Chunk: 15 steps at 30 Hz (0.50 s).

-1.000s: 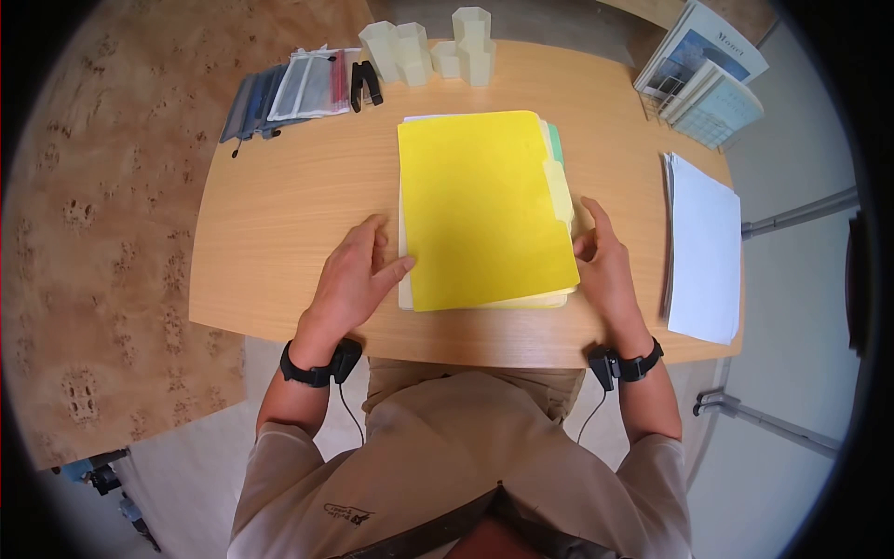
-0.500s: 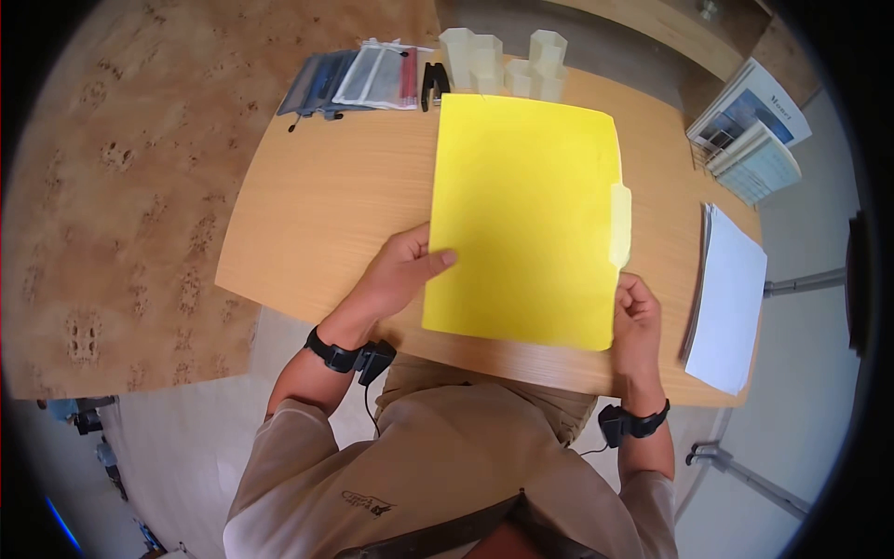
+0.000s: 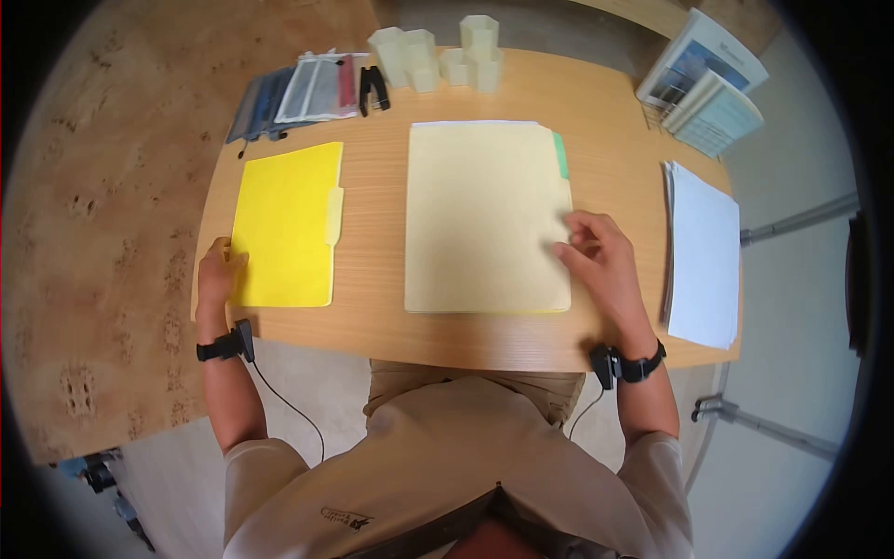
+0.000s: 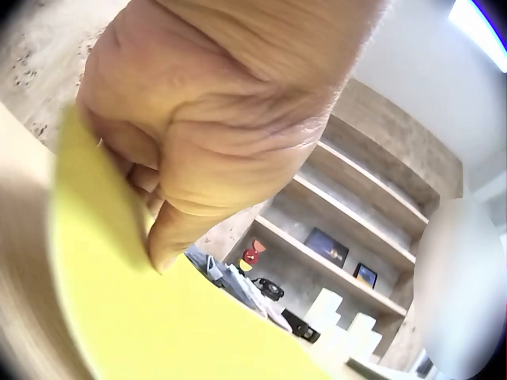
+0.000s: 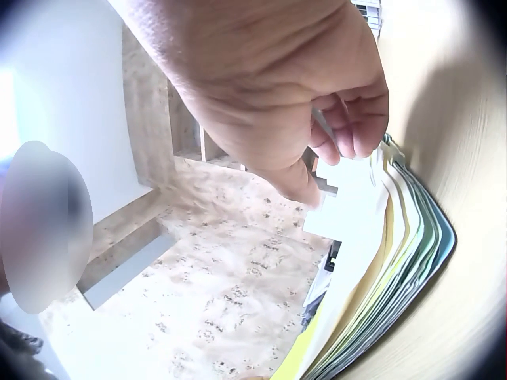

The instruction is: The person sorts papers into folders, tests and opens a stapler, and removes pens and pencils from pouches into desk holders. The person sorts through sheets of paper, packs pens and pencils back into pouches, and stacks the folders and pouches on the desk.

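Pinching the yellow folder [image 3: 287, 228] by its outer edge, the left hand [image 3: 219, 272] sits in the head view beside the table's [image 3: 372, 233] left side, thumb over the folder's face. The folder extends inward from that hand, its pale tab [image 3: 335, 216] on the far edge; whether it lies fully flat cannot be told. Beyond the left hand are zip pouches [image 3: 317, 88] and a black stapler [image 3: 373, 90].

Between the hands, nearer the right, lies a cream folder [image 3: 484, 219], a green tab [image 3: 561, 156] showing at its right edge. The right hand [image 3: 601, 256] is at that edge, grasping nothing, fingers loosely bent and thumb apart. White paper [image 3: 703, 252] lies to its right; pale cups [image 3: 480, 56] stand beyond both hands.

From the left wrist, the thumb lies on the yellow face, with other fingers tucked behind the edge. Shelves [image 4: 364, 170] rise farther off, with a dark phone [image 4: 269, 289] in front of them.

From the right wrist, curled fingers hang by the corner of a pile of folders [image 5: 408, 229] with coloured edges; whether the fingertips touch it is unclear.
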{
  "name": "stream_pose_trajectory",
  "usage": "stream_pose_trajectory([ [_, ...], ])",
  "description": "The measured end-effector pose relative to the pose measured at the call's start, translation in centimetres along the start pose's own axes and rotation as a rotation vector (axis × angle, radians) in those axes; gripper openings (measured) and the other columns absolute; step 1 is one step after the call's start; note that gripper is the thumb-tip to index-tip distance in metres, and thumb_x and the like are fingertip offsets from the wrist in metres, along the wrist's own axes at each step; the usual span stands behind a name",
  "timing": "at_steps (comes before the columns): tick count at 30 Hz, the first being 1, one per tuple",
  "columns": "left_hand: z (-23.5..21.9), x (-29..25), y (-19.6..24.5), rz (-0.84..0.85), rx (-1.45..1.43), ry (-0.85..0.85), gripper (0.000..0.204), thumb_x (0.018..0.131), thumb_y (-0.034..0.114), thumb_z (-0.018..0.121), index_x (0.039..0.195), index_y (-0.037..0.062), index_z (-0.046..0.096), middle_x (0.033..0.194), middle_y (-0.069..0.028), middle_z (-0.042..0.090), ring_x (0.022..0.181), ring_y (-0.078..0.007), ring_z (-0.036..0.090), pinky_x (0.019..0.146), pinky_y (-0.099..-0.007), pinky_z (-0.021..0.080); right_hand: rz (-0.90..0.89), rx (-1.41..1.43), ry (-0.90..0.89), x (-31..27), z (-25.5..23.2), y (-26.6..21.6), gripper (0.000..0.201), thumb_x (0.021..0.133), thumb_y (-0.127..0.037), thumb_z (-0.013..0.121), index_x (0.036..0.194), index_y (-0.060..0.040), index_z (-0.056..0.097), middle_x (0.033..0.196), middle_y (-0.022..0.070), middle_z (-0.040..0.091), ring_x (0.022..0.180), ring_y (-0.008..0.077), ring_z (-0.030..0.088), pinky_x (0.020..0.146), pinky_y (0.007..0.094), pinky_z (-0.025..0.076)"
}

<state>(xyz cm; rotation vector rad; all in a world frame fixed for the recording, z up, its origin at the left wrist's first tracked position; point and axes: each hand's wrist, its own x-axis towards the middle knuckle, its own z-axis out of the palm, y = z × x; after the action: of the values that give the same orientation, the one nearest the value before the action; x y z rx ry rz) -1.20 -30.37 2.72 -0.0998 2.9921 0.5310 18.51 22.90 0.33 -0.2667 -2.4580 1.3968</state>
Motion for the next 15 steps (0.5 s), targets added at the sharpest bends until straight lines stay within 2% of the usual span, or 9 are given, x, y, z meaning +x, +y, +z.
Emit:
stream_pose_trajectory([
  [1,0.8,-0.2,0.6,0.016,0.002,-0.012,0.04,0.091,0.011,0.07,0.126,-0.0051,0.063,0.109,-0.0204,0.072,0.094,-0.0286,0.07,0.083,-0.036,0.054,0.014,-0.005,0.014,0.2,0.1,-0.1,0.038,0.082,-0.008,0.083,0.115,0.0001,0.067,0.092,0.0067,0.06,0.079,0.0134,0.057,0.067,0.0271,0.05],
  [3,3.2,-0.6,2.3,0.394,0.294,0.441,0.046,0.09,0.014,0.074,0.13,-0.0038,0.061,0.117,-0.0226,0.069,0.103,-0.033,0.069,0.085,-0.0383,0.054,0.017,-0.149,0.006,0.5,0.4,-0.4,0.044,0.079,-0.014,0.086,0.116,0.0004,0.067,0.092,0.0107,0.061,0.074,0.0189,0.059,0.066,0.0323,0.052],
  [5,4.4,-2.5,8.6,0.393,-0.183,0.099,0.054,0.089,0.02,0.078,0.134,-0.0029,0.059,0.121,-0.0196,0.066,0.098,-0.0294,0.065,0.087,-0.0384,0.053,0.056,-0.165,0.008,0.6,0.9,-0.5,0.046,0.078,-0.016,0.086,0.116,0.0004,0.067,0.091,0.0111,0.061,0.073,0.0202,0.06,0.067,0.0338,0.052],
  [6,5.2,-3.7,11.7,0.433,-0.268,-0.038,0.054,0.089,0.022,0.078,0.133,-0.0028,0.059,0.12,-0.0187,0.066,0.095,-0.0276,0.063,0.087,-0.0376,0.053,0.075,-0.173,0.002,0.6,1.0,-0.5,0.047,0.078,-0.017,0.086,0.117,0.0004,0.067,0.09,0.0114,0.062,0.071,0.0215,0.061,0.067,0.0354,0.052],
  [7,5.0,-5.5,15.7,0.429,-0.262,-0.188,0.057,0.088,0.024,0.078,0.135,-0.0028,0.058,0.12,-0.0202,0.066,0.1,-0.0307,0.065,0.091,-0.0387,0.053,0.055,-0.217,-0.002,0.7,1.1,-0.7,0.043,0.08,-0.021,0.085,0.111,0.0018,0.067,0.085,0.0138,0.062,0.07,0.0257,0.061,0.067,0.0383,0.052],
  [8,6.7,-5.6,16.8,0.571,-0.209,-0.222,0.06,0.088,0.024,0.077,0.136,-0.0033,0.055,0.125,-0.0227,0.063,0.112,-0.0367,0.063,0.098,-0.0408,0.05,0.055,-0.234,-0.001,0.8,1.1,-0.7,0.043,0.08,-0.021,0.085,0.111,0.0018,0.067,0.085,0.0138,0.062,0.07,0.0257,0.061,0.067,0.0383,0.052],
  [10,7.8,-6.8,20.2,0.681,-0.181,-0.253,0.062,0.087,0.023,0.077,0.137,-0.0046,0.053,0.133,-0.0242,0.059,0.124,-0.0412,0.056,0.104,-0.0428,0.047,0.05,-0.305,-0.073,1.0,1.1,-0.3,0.038,0.081,-0.023,0.083,0.103,0.003,0.067,0.079,0.0154,0.06,0.07,0.031,0.06,0.068,0.0405,0.051],
  [11,8.4,-7.1,20.8,0.684,-0.19,-0.256,0.062,0.087,0.023,0.077,0.137,-0.0046,0.053,0.133,-0.0242,0.059,0.124,-0.0412,0.056,0.104,-0.0428,0.047,0.037,-0.334,-0.095,1.1,1.3,-0.2,0.035,0.082,-0.024,0.081,0.095,0.0038,0.066,0.074,0.0165,0.06,0.069,0.0358,0.06,0.067,0.0432,0.051],
  [15,9.5,-7.3,21.5,0.69,-0.051,-0.248,0.063,0.087,0.024,0.077,0.138,-0.0028,0.054,0.14,-0.02,0.055,0.129,-0.0382,0.053,0.109,-0.0415,0.044,0.074,-0.213,-0.053,1.2,1.6,0.4,0.032,0.085,-0.024,0.079,0.092,0.0039,0.065,0.069,0.0123,0.059,0.061,0.0284,0.056,0.063,0.04,0.049],
])
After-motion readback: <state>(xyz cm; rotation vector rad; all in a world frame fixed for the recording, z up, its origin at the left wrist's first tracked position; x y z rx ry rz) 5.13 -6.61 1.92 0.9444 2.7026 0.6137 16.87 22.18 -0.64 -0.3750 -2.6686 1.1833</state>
